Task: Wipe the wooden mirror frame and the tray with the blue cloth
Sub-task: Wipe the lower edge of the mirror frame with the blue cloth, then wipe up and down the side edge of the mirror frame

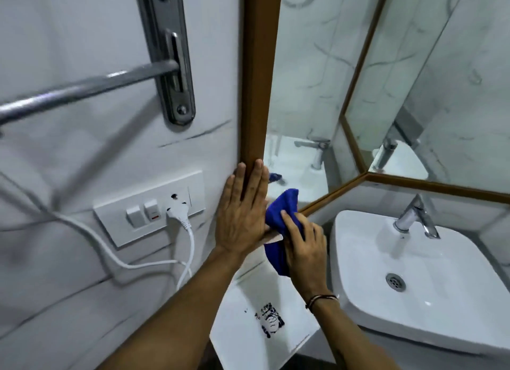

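The wooden mirror frame [259,79] runs up the wall as a brown vertical strip, with a thinner lower edge slanting right. My left hand [242,212] lies flat and open against the bottom of the vertical strip, fingers pointing up. My right hand [302,245] grips the bunched blue cloth [281,215] and presses it at the frame's lower corner, right beside my left hand. Below the hands, a white tray [248,320] with a black printed mark sticks out from the wall.
A white washbasin [441,295] with a chrome tap [416,215] stands to the right. On the left wall are a switch plate [149,206] with a white plug and cable, and a steel towel bar [91,88]. The mirror glass [311,74] reflects marble tiles.
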`<state>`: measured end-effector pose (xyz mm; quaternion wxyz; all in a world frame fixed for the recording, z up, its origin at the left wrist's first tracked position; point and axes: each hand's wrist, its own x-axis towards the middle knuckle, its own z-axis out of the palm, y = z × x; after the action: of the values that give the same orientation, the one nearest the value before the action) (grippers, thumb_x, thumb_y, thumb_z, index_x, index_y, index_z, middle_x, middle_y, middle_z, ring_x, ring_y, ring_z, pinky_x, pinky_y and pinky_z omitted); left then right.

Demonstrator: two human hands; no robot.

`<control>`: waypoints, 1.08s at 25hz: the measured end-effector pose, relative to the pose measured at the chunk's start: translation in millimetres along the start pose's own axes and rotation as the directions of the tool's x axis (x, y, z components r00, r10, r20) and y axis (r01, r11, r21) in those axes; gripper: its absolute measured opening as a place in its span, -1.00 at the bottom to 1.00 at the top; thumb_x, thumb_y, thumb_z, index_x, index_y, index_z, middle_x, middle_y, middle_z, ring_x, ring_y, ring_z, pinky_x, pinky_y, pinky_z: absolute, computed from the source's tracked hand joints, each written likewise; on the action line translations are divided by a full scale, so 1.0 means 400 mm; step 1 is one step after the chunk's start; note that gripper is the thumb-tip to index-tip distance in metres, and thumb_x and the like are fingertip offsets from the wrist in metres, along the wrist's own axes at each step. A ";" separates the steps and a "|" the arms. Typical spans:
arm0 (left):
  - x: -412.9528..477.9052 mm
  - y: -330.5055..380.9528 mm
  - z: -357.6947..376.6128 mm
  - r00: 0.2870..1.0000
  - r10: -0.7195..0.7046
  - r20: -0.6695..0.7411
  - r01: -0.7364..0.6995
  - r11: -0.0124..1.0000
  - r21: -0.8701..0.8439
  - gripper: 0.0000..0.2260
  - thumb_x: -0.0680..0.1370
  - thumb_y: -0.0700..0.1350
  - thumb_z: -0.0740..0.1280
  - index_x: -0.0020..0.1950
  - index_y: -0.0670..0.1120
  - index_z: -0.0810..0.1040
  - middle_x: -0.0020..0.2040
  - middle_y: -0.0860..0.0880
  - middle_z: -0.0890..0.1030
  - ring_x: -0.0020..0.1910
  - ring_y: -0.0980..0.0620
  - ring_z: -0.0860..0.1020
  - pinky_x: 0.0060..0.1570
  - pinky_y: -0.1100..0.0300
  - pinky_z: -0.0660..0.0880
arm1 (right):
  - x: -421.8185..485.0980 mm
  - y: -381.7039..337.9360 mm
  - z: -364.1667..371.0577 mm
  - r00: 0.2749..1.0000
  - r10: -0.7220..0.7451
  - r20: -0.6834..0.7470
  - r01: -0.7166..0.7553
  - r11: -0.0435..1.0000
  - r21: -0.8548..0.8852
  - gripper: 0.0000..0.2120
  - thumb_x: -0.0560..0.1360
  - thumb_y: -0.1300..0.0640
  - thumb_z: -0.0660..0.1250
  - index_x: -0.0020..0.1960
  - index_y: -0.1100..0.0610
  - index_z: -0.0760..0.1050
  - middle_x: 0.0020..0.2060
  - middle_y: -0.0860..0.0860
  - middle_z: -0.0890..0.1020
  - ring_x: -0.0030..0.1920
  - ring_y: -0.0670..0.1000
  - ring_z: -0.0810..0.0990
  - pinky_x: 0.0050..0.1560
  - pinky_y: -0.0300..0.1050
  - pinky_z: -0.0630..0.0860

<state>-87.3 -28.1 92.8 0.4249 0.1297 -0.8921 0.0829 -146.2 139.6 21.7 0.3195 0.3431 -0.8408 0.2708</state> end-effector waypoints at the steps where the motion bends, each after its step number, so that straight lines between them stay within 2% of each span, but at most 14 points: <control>1: 0.056 -0.010 -0.036 1.000 0.020 -0.014 -0.019 0.999 0.045 -0.37 0.85 0.03 0.10 0.80 -0.21 -0.09 0.81 -0.16 -0.19 0.78 -0.23 -0.10 0.79 -0.10 -0.14 | 0.057 -0.011 -0.030 1.000 -0.014 -0.028 0.015 1.000 0.020 -0.55 0.70 0.14 0.29 0.56 0.14 0.60 0.37 0.22 0.68 0.27 0.18 0.51 0.26 0.13 0.54; 3: 0.188 -0.028 -0.115 0.997 0.018 -0.072 -0.011 0.994 0.108 -0.30 0.81 -0.09 0.20 0.81 -0.22 -0.16 0.81 -0.17 -0.23 0.80 -0.20 -0.17 0.79 -0.09 -0.16 | 0.184 -0.041 -0.089 0.993 -0.033 -0.117 0.038 0.998 0.042 -0.54 0.66 0.20 0.39 0.57 0.15 0.59 0.37 0.23 0.68 0.28 0.20 0.55 0.25 0.21 0.63; 5: 0.339 -0.033 -0.217 0.989 -0.003 -0.145 0.021 0.993 0.120 -0.26 0.79 -0.11 0.29 0.80 -0.24 -0.10 0.81 -0.19 -0.15 0.80 -0.18 -0.12 0.80 -0.07 -0.11 | 0.312 -0.079 -0.170 0.974 -0.031 -0.225 0.049 0.996 0.076 -0.38 0.55 0.32 0.57 0.58 0.12 0.56 0.41 0.19 0.64 0.27 0.20 0.54 0.19 0.27 0.68; 6: 0.423 -0.032 -0.274 0.983 0.005 -0.184 0.021 0.990 0.138 -0.29 0.80 -0.09 0.27 0.80 -0.24 -0.07 0.80 -0.20 -0.14 0.79 -0.17 -0.10 0.80 -0.07 -0.07 | 0.376 -0.096 -0.218 0.962 -0.051 -0.267 0.076 0.994 0.083 -0.31 0.52 0.35 0.60 0.60 0.10 0.52 0.43 0.15 0.59 0.26 0.18 0.52 0.19 0.27 0.68; 7: 0.513 -0.036 -0.335 0.976 -0.004 -0.219 0.037 0.989 0.144 -0.33 0.82 -0.07 0.22 0.80 -0.24 -0.05 0.80 -0.19 -0.14 0.80 -0.16 -0.10 0.80 -0.07 -0.02 | 0.445 -0.109 -0.263 0.950 -0.061 -0.306 0.093 0.992 0.090 -0.29 0.53 0.38 0.60 0.61 0.09 0.49 0.43 0.13 0.56 0.25 0.17 0.51 0.19 0.26 0.67; 9: 0.690 -0.055 -0.474 0.963 0.020 -0.270 0.017 0.991 0.135 -0.37 0.83 -0.04 0.15 0.82 -0.24 -0.01 0.81 -0.19 -0.13 0.81 -0.15 -0.07 0.80 -0.09 0.03 | 0.581 -0.145 -0.366 0.918 -0.080 -0.390 0.122 0.989 0.084 -0.38 0.59 0.36 0.51 0.61 0.09 0.51 0.41 0.16 0.60 0.19 0.21 0.57 0.17 0.24 0.67; 11: 0.854 -0.079 -0.623 0.953 0.081 -0.292 -0.025 0.982 0.189 -0.39 0.84 -0.01 0.04 0.82 -0.25 -0.06 0.83 -0.21 -0.13 0.82 -0.17 -0.06 0.80 -0.11 0.04 | 0.709 -0.181 -0.479 0.875 -0.060 -0.480 0.126 0.986 0.107 -0.50 0.64 0.26 0.42 0.58 0.14 0.58 0.36 0.21 0.68 0.14 0.27 0.65 0.18 0.21 0.67; 14: 1.053 -0.115 -0.800 0.930 0.141 -0.340 -0.046 0.961 0.272 -0.40 0.85 0.00 -0.03 0.82 -0.24 -0.12 0.83 -0.23 -0.16 0.83 -0.17 -0.09 0.81 -0.09 0.01 | 0.862 -0.220 -0.625 0.824 -0.099 -0.558 0.162 0.985 0.064 -0.55 0.71 0.11 0.27 0.56 0.16 0.60 0.36 0.21 0.70 0.20 0.18 0.57 0.22 0.17 0.64; 16: 1.129 -0.133 -0.872 0.936 0.152 -0.317 -0.059 0.957 0.284 -0.40 0.85 0.02 -0.04 0.82 -0.23 -0.12 0.82 -0.22 -0.17 0.83 -0.15 -0.11 0.82 -0.07 -0.03 | 0.948 -0.235 -0.688 0.795 -0.136 -0.591 0.175 0.985 0.009 -0.53 0.70 0.09 0.25 0.57 0.15 0.60 0.39 0.19 0.70 0.19 0.18 0.60 0.17 0.18 0.69; 18: 1.184 -0.154 -0.923 0.923 0.234 -0.306 -0.108 0.919 0.378 -0.41 0.86 0.03 -0.08 0.81 -0.24 -0.11 0.82 -0.22 -0.18 0.83 -0.14 -0.12 0.82 -0.06 -0.05 | 1.040 -0.255 -0.744 0.768 -0.129 -0.627 0.166 0.986 0.000 -0.56 0.71 0.14 0.33 0.58 0.13 0.59 0.41 0.18 0.70 0.16 0.25 0.68 0.11 0.22 0.72; 21: 1.210 -0.181 -0.941 0.896 0.323 -0.305 -0.168 0.882 0.439 -0.43 0.87 0.03 -0.14 0.81 -0.27 -0.09 0.81 -0.27 -0.16 0.82 -0.19 -0.11 0.81 -0.11 0.04 | 1.163 -0.264 -0.794 0.789 0.009 -0.614 0.098 0.985 0.140 -0.47 0.67 0.30 0.48 0.62 0.12 0.54 0.42 0.16 0.68 0.14 0.28 0.68 0.10 0.25 0.69; 23: 1.205 -0.183 -0.930 0.892 0.330 -0.309 -0.171 0.878 0.446 -0.41 0.86 0.04 -0.18 0.80 -0.29 -0.12 0.80 -0.31 -0.17 0.82 -0.22 -0.13 0.80 -0.14 0.07 | 1.225 -0.269 -0.795 0.784 0.171 -0.597 0.026 0.951 0.307 -0.49 0.72 0.23 0.41 0.65 0.07 0.50 0.47 0.11 0.65 0.19 0.26 0.61 0.20 0.25 0.63; 25: 1.212 -0.180 -0.922 0.888 0.340 -0.309 -0.178 0.874 0.452 -0.42 0.85 0.03 -0.21 0.79 -0.29 -0.18 0.79 -0.32 -0.23 0.81 -0.23 -0.18 0.80 -0.13 0.02 | 1.297 -0.261 -0.780 0.771 0.324 -0.548 -0.052 0.890 0.454 -0.53 0.78 0.13 0.31 0.69 0.02 0.44 0.54 0.09 0.60 0.28 0.26 0.56 0.32 0.25 0.54; 27: 1.220 -0.178 -0.918 0.882 0.344 -0.323 -0.177 0.875 0.450 -0.43 0.86 0.02 -0.20 0.79 -0.27 -0.23 0.78 -0.30 -0.28 0.80 -0.22 -0.22 0.81 -0.11 -0.03 | 1.382 -0.241 -0.787 0.763 0.493 -0.418 -0.190 0.790 0.583 -0.53 0.83 0.04 0.20 0.73 -0.05 0.37 0.64 0.03 0.51 0.40 0.28 0.49 0.43 0.24 0.44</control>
<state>-90.8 -79.7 705.4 0.5431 0.0718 -0.7604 0.3488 -273.1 69.2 648.5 0.3881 0.1564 -0.6595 0.6245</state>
